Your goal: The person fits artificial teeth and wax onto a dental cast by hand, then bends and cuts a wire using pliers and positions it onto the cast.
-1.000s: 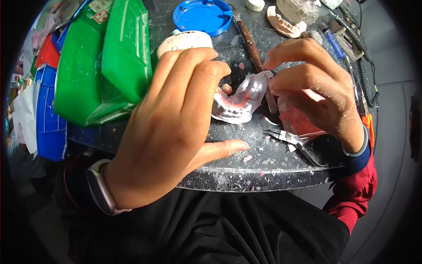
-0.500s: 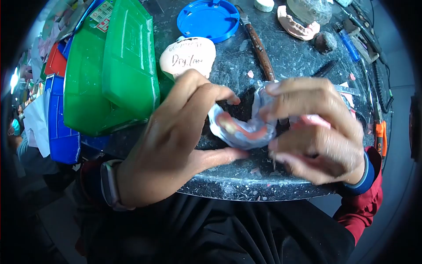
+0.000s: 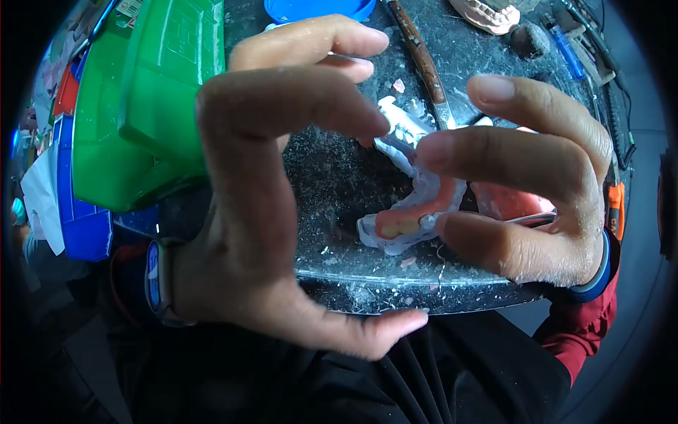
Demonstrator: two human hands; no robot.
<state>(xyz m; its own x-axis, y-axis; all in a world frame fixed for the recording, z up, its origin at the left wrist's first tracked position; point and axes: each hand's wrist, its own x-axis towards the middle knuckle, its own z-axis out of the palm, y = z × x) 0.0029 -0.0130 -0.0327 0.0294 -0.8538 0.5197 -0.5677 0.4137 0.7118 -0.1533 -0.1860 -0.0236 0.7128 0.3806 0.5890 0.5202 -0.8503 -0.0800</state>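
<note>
My left hand (image 3: 261, 184) is raised at the left, closest to the camera. Its fingers are curled but spread wide from the thumb, with nothing between them. My right hand (image 3: 544, 191) has its fingertips on the right side of a U-shaped whitish dental mould (image 3: 417, 185), which carries a pink arch with yellowish teeth. Part of the mould is hidden behind those fingertips. Behind the right fingers shows a rounded pink piece (image 3: 508, 201), partly covered. White fragments (image 3: 402, 124) lie just beyond the mould.
A wooden-handled knife (image 3: 418, 53) lies behind the mould. Green bins (image 3: 169, 78) and a blue bin (image 3: 85, 205) stand left. At the back are a blue lid (image 3: 321, 8), a dental cast (image 3: 487, 15) and a dark lump (image 3: 530, 41). An orange-handled cutter (image 3: 616, 212) lies right.
My left hand has come away from the mould, rising toward the camera and opening wide. The mould has turned, its open side now facing left. My right hand stays beside it.
</note>
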